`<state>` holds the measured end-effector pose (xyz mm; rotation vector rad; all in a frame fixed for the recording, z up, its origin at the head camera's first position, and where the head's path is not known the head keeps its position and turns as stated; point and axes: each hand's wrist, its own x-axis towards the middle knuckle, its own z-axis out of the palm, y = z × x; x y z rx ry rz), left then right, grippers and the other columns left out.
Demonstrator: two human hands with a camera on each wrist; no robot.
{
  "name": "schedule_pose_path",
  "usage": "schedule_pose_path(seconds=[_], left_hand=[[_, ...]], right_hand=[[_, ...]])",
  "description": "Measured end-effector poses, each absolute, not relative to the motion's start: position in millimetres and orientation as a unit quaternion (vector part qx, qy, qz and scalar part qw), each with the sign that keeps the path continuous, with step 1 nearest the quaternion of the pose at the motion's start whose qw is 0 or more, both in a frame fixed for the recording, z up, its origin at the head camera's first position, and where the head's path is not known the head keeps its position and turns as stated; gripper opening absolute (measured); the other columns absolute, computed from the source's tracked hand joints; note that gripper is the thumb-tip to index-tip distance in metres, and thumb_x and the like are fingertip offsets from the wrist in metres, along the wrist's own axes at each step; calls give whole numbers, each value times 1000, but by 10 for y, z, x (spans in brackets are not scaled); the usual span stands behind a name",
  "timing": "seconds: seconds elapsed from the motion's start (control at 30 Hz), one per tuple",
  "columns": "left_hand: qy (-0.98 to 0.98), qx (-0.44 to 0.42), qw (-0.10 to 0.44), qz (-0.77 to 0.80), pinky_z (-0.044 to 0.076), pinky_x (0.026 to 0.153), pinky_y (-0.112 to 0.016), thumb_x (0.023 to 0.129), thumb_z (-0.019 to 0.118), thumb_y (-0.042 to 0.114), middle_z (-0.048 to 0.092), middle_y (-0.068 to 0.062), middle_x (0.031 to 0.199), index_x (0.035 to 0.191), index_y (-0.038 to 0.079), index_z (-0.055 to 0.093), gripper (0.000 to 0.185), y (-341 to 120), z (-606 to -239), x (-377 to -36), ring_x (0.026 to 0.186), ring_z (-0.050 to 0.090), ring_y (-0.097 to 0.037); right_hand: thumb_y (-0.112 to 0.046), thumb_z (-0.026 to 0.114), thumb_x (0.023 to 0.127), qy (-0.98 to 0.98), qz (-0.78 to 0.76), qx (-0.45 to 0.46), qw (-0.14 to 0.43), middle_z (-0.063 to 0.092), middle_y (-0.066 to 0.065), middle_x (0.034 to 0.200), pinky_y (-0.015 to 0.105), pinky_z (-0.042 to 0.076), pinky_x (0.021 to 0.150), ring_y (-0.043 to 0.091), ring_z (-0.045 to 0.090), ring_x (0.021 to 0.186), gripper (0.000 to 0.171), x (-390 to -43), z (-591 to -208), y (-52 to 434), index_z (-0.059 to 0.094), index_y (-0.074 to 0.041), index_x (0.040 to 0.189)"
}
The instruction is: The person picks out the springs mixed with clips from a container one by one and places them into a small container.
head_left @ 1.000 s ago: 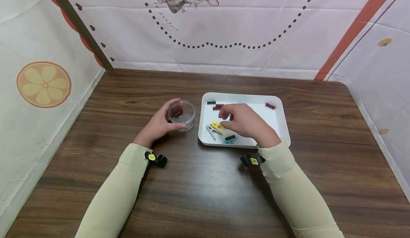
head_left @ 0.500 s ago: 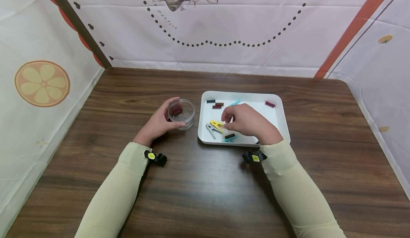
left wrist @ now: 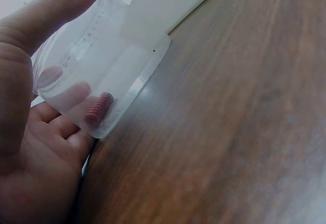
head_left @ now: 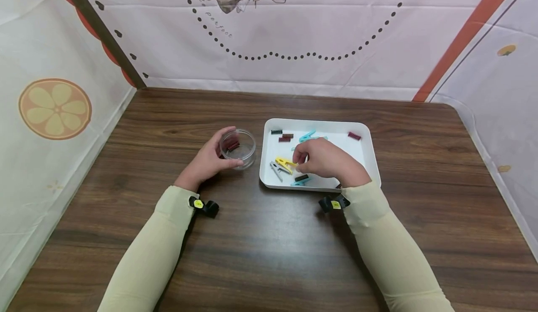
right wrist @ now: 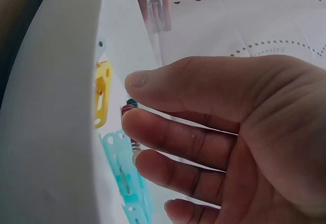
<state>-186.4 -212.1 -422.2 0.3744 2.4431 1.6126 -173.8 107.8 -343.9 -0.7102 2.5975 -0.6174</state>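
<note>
Red-brown coil spring (right wrist: pixel 128 110), tiny, at the right hand's (head_left: pixel 325 160) fingertips (right wrist: pixel 133 123) over the middle of the white tray (head_left: pixel 371 155). Fingers curled toward it; pinched or only touched, cannot tell from these views. Likely near weightless, stiff metal, prone to roll or flick away. Best taken across its short sides with thumb and forefinger, lightly.

Also in tray: yellow clothespin (head_left: pixel 286 164) just left of that hand, grey clothespin (head_left: pixel 276 170) touching it, teal clothespin (head_left: pixel 307 137) behind, another teal peg (head_left: pixel 300 181) at near rim with a dark spring (head_left: pixel 300 178) lying on it. Loose springs along far rim: dark one (head_left: pixel 276 132), two red ones (head_left: pixel 286 138), one red at far right corner (head_left: pixel 354 137).

Clear round jar (head_left: pixel 238 148) on the counter (head_left: pixel 269 237) left of tray, just beside it, lidless. Held by left hand (head_left: pixel 208 162), thumb and fingers wrapped round the wall, base tipped slightly in wrist view. Inside: one red spring (left wrist: pixel 99 109), lying at the bottom. Thin plastic by the look, light, easy to knock over if released carelessly.

Pale printed cloth walls around.
</note>
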Motion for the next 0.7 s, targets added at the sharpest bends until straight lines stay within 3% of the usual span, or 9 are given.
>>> schedule_pose_path(seconds=[0.13, 0.53, 0.7], left_hand=[[819, 125, 99, 551, 31, 114, -49, 73, 86, 18, 43, -7, 148, 150, 21, 30, 95, -2123, -4226, -1868, 136, 42, -25], [819, 140, 85, 550, 33, 113, -47, 71, 87, 31, 47, -4, 145, 145, 28, 35, 90, -2127, -4223, -1860, 133, 46, -20], [818, 142, 86, 551, 33, 113, -47, 71, 88, 30, 47, -5, 146, 145, 27, 35, 91, -2128, -4226, -1859, 133, 45, -21]], right_hand=[[-13, 67, 84, 922, -214, -252, 202, 67, -2, 88, 30, 46, 69, 15, 56, 78, 6, -1749, -3452, 1086, 69, -16, 89], [-16, 71, 84, 914, -213, -247, 244, 67, -2, 90, 30, 46, 68, 16, 55, 78, 5, -1779, -3519, 1088, 71, -17, 90], [-15, 71, 84, 910, -205, -259, 250, 68, -3, 90, 30, 46, 69, 15, 55, 78, 7, -1780, -3531, 1084, 73, -18, 90]])
